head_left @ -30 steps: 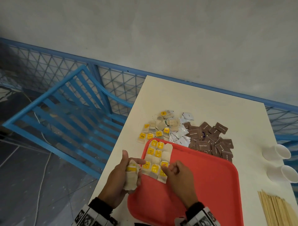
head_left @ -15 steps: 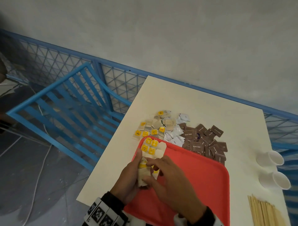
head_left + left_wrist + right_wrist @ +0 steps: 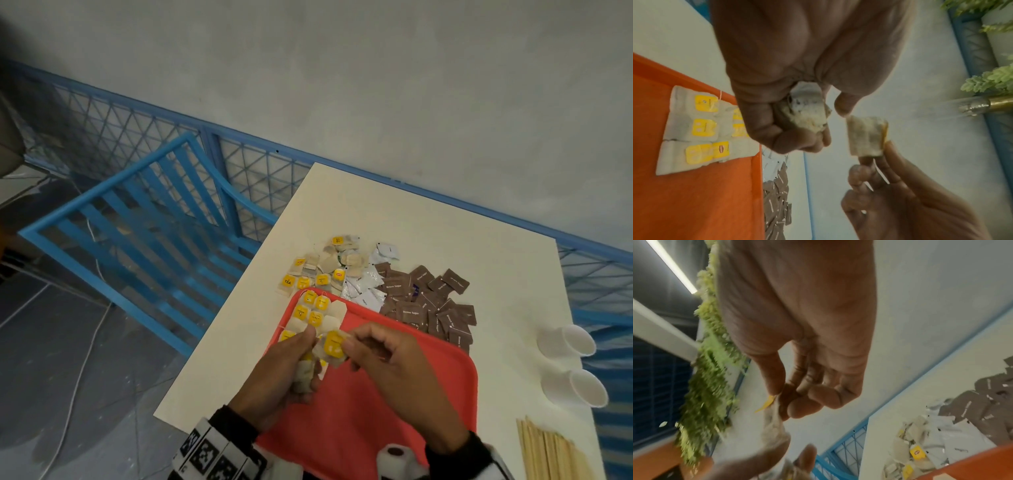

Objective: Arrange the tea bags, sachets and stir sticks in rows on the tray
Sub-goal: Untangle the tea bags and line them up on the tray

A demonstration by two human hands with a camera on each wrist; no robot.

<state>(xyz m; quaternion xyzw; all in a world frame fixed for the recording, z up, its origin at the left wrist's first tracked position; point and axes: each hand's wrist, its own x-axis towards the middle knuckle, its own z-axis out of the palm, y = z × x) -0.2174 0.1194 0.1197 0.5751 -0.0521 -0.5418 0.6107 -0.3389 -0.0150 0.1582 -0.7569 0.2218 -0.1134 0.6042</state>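
A single tea bag (image 3: 334, 344) is pinched between the fingertips of the right hand (image 3: 394, 370) above the red tray (image 3: 428, 394). A small stack of tea bags (image 3: 305, 375) is gripped in the curled left hand (image 3: 281, 373). Laid rows (image 3: 313, 313) are seen at the tray's far-left corner.

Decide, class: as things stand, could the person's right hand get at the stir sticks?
Probably not yet. The path looks clear: the stir sticks lie uncovered on the table by the right hand. But that hand pinches a tea bag over the tray, so it must set it down first.
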